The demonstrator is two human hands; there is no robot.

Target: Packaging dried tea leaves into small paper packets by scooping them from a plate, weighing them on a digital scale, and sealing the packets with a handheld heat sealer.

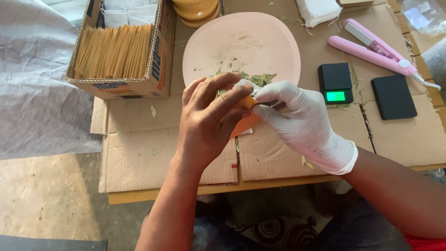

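**Both hands on orange packet, over table edge**

Forearms come in from bottom frame. Left hand [209,122] bare, fingers curled round the orange packet [245,122], pinching its top. Right hand [302,122] in a white glove, thumb and forefinger gripping the same packet from the other side. Packet sits between both hands, just in front of the pink plate [241,46], above the near part of the table.

Surface: low table covered in flattened cardboard [139,158], seams visible, stray leaf bits on it. Bare concrete floor to the left, grey sheeting [37,79] over it.

Big to small on table: open carton [153,69] of tan envelopes upper left; plate with a patch of dried leaf crumbs [260,79] at its near rim; pink heat sealer [376,51] upper right; two black blocks, one a pocket scale [335,82] with green lit display, other [393,96] plain.

Hard to tell: packet mostly hidden by fingers, contents not visible. Yellow stack and white cloth cut off at top edge.
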